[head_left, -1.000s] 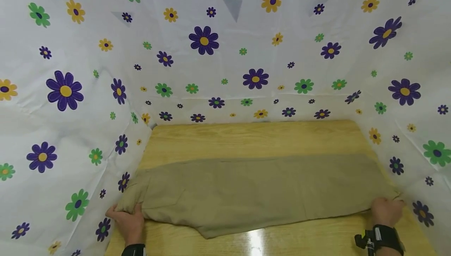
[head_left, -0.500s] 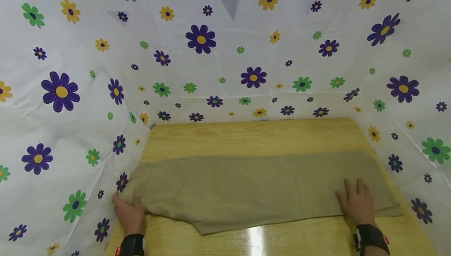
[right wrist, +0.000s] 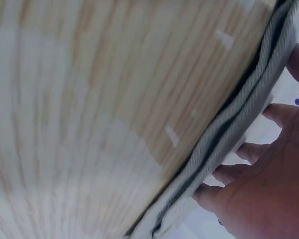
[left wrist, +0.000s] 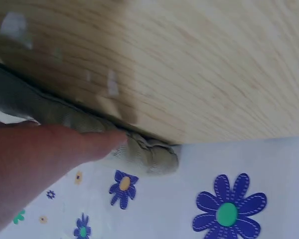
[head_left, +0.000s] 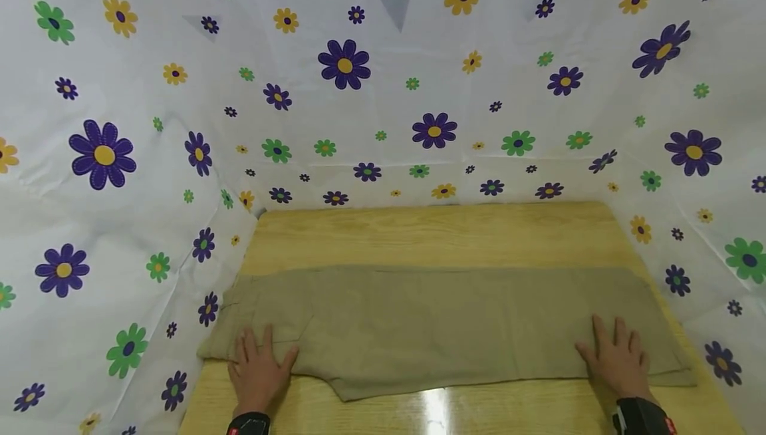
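Observation:
Khaki trousers (head_left: pixel 431 322), folded lengthwise, lie flat across the table with the waist end at the left and the leg ends at the right. My left hand (head_left: pixel 260 368) rests with spread fingers on the near edge by the waist. Toward the leg ends, my right hand (head_left: pixel 616 358) lies on the cloth, its fingers also spread. A bunched cloth edge (left wrist: pixel 84 114) runs under the left fingers in the left wrist view. In the right wrist view, layered edges of the trousers (right wrist: pixel 214 134) show beside the right fingertips.
The wooden table (head_left: pixel 431 232) shows bare wood behind the trousers and a strip in front. White flower-printed sheeting (head_left: pixel 395 102) encloses it at the back and both sides. Each wrist wears a black band, such as the right wristband (head_left: pixel 643 416).
My left hand has let go of the waist corner and moved right to lie on the cloth. My right hand released the leg-end corner, shifted left and now rests flat.

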Demonstrator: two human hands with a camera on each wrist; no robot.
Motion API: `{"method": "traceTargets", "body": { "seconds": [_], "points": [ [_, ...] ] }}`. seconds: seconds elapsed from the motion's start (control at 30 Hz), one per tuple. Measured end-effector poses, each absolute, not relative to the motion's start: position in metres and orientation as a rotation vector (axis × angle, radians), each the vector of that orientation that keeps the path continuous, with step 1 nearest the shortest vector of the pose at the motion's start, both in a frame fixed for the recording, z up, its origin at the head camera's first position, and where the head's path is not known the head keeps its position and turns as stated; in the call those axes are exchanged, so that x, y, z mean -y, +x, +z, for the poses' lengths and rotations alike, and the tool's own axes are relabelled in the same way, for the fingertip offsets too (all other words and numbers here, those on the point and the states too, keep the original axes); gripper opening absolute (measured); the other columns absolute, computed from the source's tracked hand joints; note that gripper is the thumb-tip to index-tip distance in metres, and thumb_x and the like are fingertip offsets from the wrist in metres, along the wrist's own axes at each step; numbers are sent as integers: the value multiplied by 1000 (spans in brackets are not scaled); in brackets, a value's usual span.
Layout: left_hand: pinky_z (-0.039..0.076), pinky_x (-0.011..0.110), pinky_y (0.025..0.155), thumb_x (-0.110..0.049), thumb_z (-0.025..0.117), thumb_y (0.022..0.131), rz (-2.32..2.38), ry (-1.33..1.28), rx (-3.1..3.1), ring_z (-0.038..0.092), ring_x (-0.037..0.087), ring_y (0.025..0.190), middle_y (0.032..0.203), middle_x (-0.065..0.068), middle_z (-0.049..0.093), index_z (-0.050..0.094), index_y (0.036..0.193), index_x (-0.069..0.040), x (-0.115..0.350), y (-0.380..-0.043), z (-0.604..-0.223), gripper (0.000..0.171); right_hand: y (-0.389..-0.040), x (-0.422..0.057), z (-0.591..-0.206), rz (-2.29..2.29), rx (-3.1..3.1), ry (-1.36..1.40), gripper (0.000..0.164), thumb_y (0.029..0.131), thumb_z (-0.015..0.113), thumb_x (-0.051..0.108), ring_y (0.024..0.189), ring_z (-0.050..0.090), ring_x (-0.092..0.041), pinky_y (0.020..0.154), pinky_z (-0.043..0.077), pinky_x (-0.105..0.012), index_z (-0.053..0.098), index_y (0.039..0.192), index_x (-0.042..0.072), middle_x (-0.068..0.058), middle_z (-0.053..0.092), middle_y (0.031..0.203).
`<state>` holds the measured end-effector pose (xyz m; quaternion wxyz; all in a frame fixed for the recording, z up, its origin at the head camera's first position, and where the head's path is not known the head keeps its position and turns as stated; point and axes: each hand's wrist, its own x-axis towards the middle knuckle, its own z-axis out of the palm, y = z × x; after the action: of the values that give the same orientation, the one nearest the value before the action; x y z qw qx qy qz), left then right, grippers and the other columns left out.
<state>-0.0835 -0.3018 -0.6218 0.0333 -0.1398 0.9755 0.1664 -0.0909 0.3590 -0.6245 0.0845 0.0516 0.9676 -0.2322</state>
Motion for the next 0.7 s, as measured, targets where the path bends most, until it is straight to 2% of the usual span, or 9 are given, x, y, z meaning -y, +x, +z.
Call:
{"method": "traceTargets", "body": {
  "seconds": [0.13, 0.27, 0.37, 0.5, 0.7],
  "points": [
    [4, 79, 99, -62, 47, 94, 491, -424, -2977, -4, 53, 141, 155, 33, -2, 22, 153, -3, 303, -80, -616, 87, -91, -362, -618, -670, -2848, 125, 79, 100, 41, 52, 126, -4, -73, 90, 6, -82, 11, 151, -1, -44, -3, 146],
    [4, 81, 96, -53, 58, 91, 503, -408, -2937, -2, 58, 138, 152, 39, -1, 24, 151, 1, 303, -83, -605, 87, -94, -364, -607, -605, -2848, 74, 74, 100, 49, 42, 123, 8, -73, 86, 18, -83, 17, 148, -3, -44, 6, 143],
    [7, 83, 94, -43, 67, 88, 499, -384, -2931, 8, 62, 134, 148, 42, 6, 28, 148, 1, 304, -93, -595, 84, -103, -364, -597, -565, -2882, -2, 71, 96, 60, 32, 117, 20, -73, 82, 29, -80, 24, 144, -6, -47, 17, 137],
    [14, 82, 92, -37, 70, 87, 467, -367, -2922, 19, 64, 128, 143, 43, 13, 28, 148, -1, 308, -106, -589, 83, -119, -362, -583, -573, -2864, -78, 75, 90, 68, 26, 117, 23, -72, 84, 31, -77, 27, 142, -8, -49, 20, 136],
    [10, 81, 95, -44, 65, 89, 507, -438, -2925, 8, 62, 134, 145, 43, 5, 19, 151, 3, 324, -113, -596, 90, -129, -360, -583, -555, -2846, -142, 78, 87, 72, 29, 122, 20, -67, 84, 32, -77, 28, 142, -4, -44, 19, 140]
  ]
}}
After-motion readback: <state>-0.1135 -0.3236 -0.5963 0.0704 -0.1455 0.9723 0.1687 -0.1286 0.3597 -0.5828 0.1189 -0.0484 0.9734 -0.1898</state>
